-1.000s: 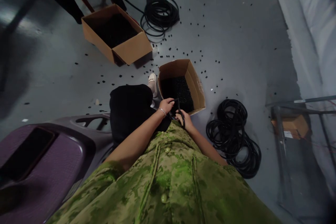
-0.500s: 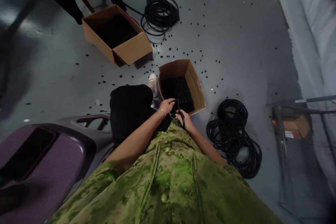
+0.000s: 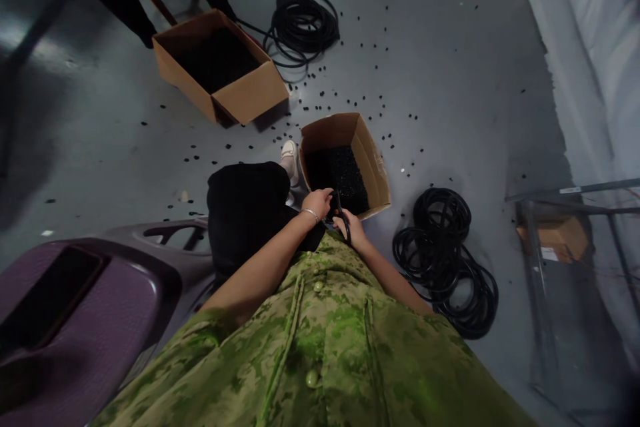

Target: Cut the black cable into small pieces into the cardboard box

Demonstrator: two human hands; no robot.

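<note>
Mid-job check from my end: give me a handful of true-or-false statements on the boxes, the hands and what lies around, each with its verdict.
1. The box nearest the wearer holds black pieces. True.
2. The wearer's bracelet is on the right wrist. False: the bracelet is on the left wrist.
3. The right hand holds a black item. True, though it is too small to identify.
4. The phone-like slab lies on the floor. False: the slab lies on a purple seat.
5. Black coils lie to the right of the nearest box. True.
</note>
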